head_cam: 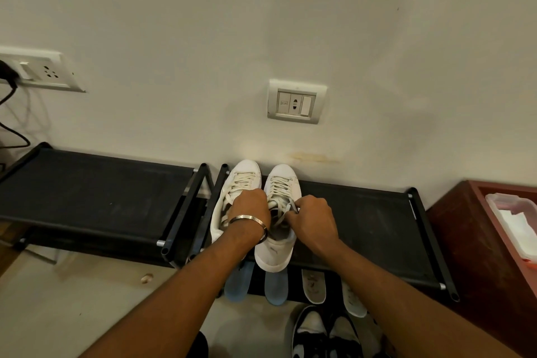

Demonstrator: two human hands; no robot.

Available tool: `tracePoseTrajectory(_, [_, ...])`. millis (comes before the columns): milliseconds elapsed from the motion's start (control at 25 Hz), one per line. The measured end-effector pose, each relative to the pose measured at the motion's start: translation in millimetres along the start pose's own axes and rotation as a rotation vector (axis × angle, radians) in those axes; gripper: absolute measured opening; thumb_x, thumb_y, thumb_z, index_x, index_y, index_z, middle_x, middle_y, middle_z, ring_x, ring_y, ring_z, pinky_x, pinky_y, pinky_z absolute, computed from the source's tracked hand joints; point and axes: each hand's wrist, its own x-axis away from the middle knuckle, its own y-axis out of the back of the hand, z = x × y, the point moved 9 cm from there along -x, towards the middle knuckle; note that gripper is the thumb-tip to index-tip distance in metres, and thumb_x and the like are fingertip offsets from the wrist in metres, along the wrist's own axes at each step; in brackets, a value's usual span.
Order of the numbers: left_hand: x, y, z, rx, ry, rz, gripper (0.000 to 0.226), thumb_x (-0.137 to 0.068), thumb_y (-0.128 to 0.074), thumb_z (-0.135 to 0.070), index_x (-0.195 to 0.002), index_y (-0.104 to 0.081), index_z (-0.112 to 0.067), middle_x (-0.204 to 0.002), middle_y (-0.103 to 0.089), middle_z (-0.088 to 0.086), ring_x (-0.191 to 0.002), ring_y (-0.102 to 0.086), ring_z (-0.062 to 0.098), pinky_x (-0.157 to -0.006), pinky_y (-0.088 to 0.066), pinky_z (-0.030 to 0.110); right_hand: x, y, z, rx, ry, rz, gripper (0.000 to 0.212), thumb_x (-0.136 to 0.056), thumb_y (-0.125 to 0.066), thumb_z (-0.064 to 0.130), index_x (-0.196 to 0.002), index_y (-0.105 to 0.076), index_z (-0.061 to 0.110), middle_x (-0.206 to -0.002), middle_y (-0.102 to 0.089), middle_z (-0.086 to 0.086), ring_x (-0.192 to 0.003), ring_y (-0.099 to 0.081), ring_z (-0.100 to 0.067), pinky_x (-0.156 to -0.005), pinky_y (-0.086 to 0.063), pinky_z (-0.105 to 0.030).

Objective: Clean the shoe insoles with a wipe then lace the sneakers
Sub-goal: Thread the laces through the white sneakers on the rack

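Note:
Two white sneakers stand side by side, toes to the wall, on the top shelf of a black shoe rack (377, 221). The left sneaker (242, 177) has its laces threaded. Over the right sneaker (283, 180) both hands work at the tongue. My left hand (250, 209), with a metal bangle on the wrist, is curled over the laces. My right hand (312, 219) pinches a grey-white lace (286, 212) near the shoe's opening. My left hand's fingertips are hidden.
A second black rack (87, 197) stands to the left. Below the shelf lie two blue insoles (276, 288) and two pale insoles (313, 285). Black-and-white shoes (322, 334) sit on the floor. A red-brown cabinet with a plastic wipe container (514, 224) is at right.

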Motion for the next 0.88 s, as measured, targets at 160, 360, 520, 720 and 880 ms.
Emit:
tracePoseTrajectory(160, [18, 9, -9, 0.005, -0.102, -0.104, 0.02, -0.096, -0.05, -0.017, -0.112, -0.06, -0.014, -0.105, -0.067, 0.01, -0.094, -0.066, 0.027, -0.077, -0.055, 0.037, 14, 8, 9, 0.084, 0.107, -0.068, 0.026, -0.093, -0.061, 0.039, -0.11, -0.064, 0.019, -0.104, -0.065, 0.001, -0.087, -0.063, -0.013, -0.077, -0.057, -0.029])
tracePoseTrajectory(360, [46, 2, -3, 0.233, -0.109, -0.22, 0.02, -0.095, -0.05, -0.025, -0.109, -0.061, -0.016, -0.102, -0.066, 0.005, -0.092, -0.064, 0.025, -0.075, -0.053, 0.035, 35, 4, 12, 0.056, 0.102, -0.077, 0.018, -0.094, -0.057, 0.033, -0.097, -0.071, 0.022, -0.091, -0.067, 0.004, -0.077, -0.063, -0.011, -0.07, -0.057, -0.028])
tracePoseTrajectory(520, [38, -21, -11, 0.246, -0.005, 0.002, 0.027, -0.093, -0.053, -0.037, -0.109, -0.061, -0.016, -0.104, -0.069, 0.007, -0.097, -0.064, 0.027, -0.074, -0.048, 0.033, 38, -14, -1, -0.198, -0.022, 0.008, 0.021, -0.089, -0.056, 0.021, -0.087, -0.076, 0.022, -0.076, -0.071, 0.007, -0.069, -0.065, -0.008, -0.065, -0.058, -0.031])
tracePoseTrajectory(720, [30, -23, -15, 0.412, 0.061, 0.129, 0.032, -0.089, -0.06, -0.045, -0.07, -0.053, -0.021, -0.071, -0.058, -0.002, -0.076, -0.058, 0.021, -0.065, -0.041, 0.027, 47, -14, -13, -0.474, -0.104, 0.036, 0.02, -0.091, -0.057, 0.012, -0.095, -0.073, 0.022, -0.082, -0.07, 0.007, -0.078, -0.067, -0.008, -0.074, -0.059, -0.029])
tracePoseTrajectory(880, [30, -10, -11, 0.723, 0.163, 0.129, 0.031, -0.087, -0.058, -0.028, -0.06, -0.047, -0.019, -0.061, -0.047, -0.001, -0.067, -0.048, 0.02, -0.058, -0.036, 0.027, 51, -10, -13, -0.597, -0.112, 0.024, 0.017, -0.093, -0.059, 0.012, -0.098, -0.07, 0.024, -0.087, -0.068, 0.012, -0.084, -0.066, -0.005, -0.076, -0.058, -0.023])
